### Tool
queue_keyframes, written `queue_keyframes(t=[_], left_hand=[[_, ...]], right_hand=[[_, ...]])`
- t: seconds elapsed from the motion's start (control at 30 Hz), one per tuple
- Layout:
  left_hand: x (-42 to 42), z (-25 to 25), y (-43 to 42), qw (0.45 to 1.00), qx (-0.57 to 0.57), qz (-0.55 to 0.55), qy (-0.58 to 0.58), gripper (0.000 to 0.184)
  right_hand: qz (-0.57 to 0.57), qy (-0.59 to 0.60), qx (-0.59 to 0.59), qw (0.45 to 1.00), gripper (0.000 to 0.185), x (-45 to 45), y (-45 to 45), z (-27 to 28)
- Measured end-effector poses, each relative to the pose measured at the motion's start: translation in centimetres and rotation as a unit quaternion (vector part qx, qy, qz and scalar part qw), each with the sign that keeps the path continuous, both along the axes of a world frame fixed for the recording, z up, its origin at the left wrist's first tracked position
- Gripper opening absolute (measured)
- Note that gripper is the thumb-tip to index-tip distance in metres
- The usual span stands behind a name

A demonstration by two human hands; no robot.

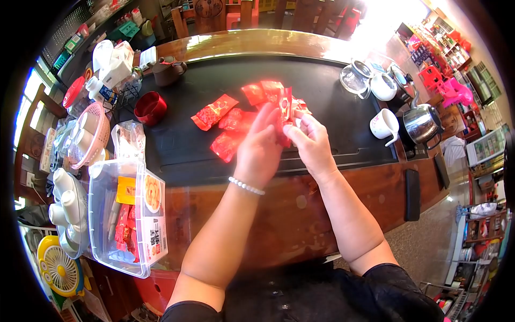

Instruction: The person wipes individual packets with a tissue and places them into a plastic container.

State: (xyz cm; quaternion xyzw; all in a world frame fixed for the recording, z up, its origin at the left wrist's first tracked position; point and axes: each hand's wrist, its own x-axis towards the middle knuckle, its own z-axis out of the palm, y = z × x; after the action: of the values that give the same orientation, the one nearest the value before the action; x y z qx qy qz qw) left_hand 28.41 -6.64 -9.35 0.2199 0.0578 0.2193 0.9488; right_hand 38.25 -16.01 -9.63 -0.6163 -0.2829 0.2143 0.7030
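Observation:
Upright between my hands is a shiny red foil packet [285, 102]. My right hand [315, 144] pinches it near its lower end, thumb toward me. Beside it on the left is my left hand [259, 146], with a white bead bracelet [246, 186] at the wrist. Its fingers stretch upward, slightly blurred; whether they touch the packet I cannot tell. Several more red packets lie behind and left of my hands on the black tea tray [188, 91], among them one at the far left [214, 111] and one near my left wrist [225, 146].
At left stands a clear plastic box [118, 263] holding red packets and a yellow one. Nearby are a pink basket [102, 137], a red bowl [151, 108] and a brown teapot [167, 72]. Glass pots, a white mug [384, 126] and a steel kettle [422, 122] stand at right.

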Motion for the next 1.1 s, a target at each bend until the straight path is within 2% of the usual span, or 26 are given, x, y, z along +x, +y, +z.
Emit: queue_keyframes(t=[0.07, 0.1, 0.2, 0.33, 0.43, 0.47, 0.53, 0.63, 0.7, 0.73, 0.77, 0.8, 0.87, 0.9, 1.0, 1.1], left_hand=[[-0.1, 0.7, -0.3, 1.000, 0.016, 0.024, 0.005, 0.045], [0.0, 0.5, -0.3, 0.999, 0.017, 0.024, 0.014, 0.046], [0.0, 0.4, -0.2, 1.000, 0.001, 0.006, 0.024, 0.047], [-0.3, 0.4, 0.1, 0.998, -0.033, -0.055, -0.017, 0.045], [-0.4, 0.1, 0.3, 0.996, -0.030, -0.057, -0.069, 0.042], [-0.4, 0.1, 0.3, 0.994, -0.028, -0.052, -0.088, 0.041], [0.0, 0.1, 0.2, 0.997, -0.068, -0.006, -0.042, 0.042], [0.1, 0.2, 0.2, 0.992, -0.109, 0.040, 0.040, 0.045], [0.1, 0.5, 0.1, 0.990, -0.105, 0.053, 0.077, 0.047], [0.0, 0.8, -0.1, 0.991, -0.089, 0.053, 0.085, 0.047], [0.1, 1.0, -0.3, 0.992, -0.073, 0.053, 0.093, 0.047], [0.2, 0.6, -0.2, 0.997, -0.050, 0.034, 0.050, 0.047], [0.3, -0.5, 0.1, 0.999, -0.002, -0.005, -0.034, 0.047], [0.0, -0.5, 0.4, 0.997, -0.027, -0.034, -0.065, 0.047], [-0.2, 0.2, 0.3, 0.997, -0.010, -0.061, -0.035, 0.044], [-0.5, 1.5, -0.6, 0.997, 0.011, -0.056, 0.043, 0.040]], right_hand=[[0.020, 0.067, 0.020, 0.997, 0.039, -0.1, -0.5, 1.6], [0.039, 0.125, 0.079, 0.988, 0.031, -0.1, -0.5, 1.8], [0.082, 0.231, 0.151, 0.958, 0.027, 0.5, -0.7, 1.9], [0.083, 0.249, 0.148, 0.953, 0.023, -0.7, -0.1, 2.7], [0.079, 0.187, 0.078, 0.976, 0.021, -0.5, -0.5, 2.3], [0.039, 0.135, 0.058, 0.988, 0.021, -0.5, -0.4, 2.0], [-0.041, 0.030, 0.017, 0.999, 0.020, -0.6, 0.0, 1.6], [-0.108, -0.002, 0.070, 0.992, 0.020, -1.0, 0.0, 2.6], [-0.096, -0.105, 0.079, 0.987, 0.020, -1.1, -0.2, 2.4], [-0.090, -0.156, 0.083, 0.980, 0.021, -1.1, -0.3, 2.3], [-0.069, -0.298, 0.072, 0.949, 0.022, -0.9, -0.1, 2.4], [-0.019, -0.351, 0.007, 0.936, 0.026, -1.4, -0.5, 2.8], [0.003, -0.463, -0.051, 0.885, 0.032, -2.5, 0.1, 2.8], [0.009, -0.454, -0.066, 0.888, 0.036, -2.6, 0.1, 2.7], [-0.054, -0.517, -0.136, 0.843, 0.036, -2.0, -0.2, 2.9], [-0.093, -0.451, -0.182, 0.869, 0.041, -1.2, -0.4, 2.3]])
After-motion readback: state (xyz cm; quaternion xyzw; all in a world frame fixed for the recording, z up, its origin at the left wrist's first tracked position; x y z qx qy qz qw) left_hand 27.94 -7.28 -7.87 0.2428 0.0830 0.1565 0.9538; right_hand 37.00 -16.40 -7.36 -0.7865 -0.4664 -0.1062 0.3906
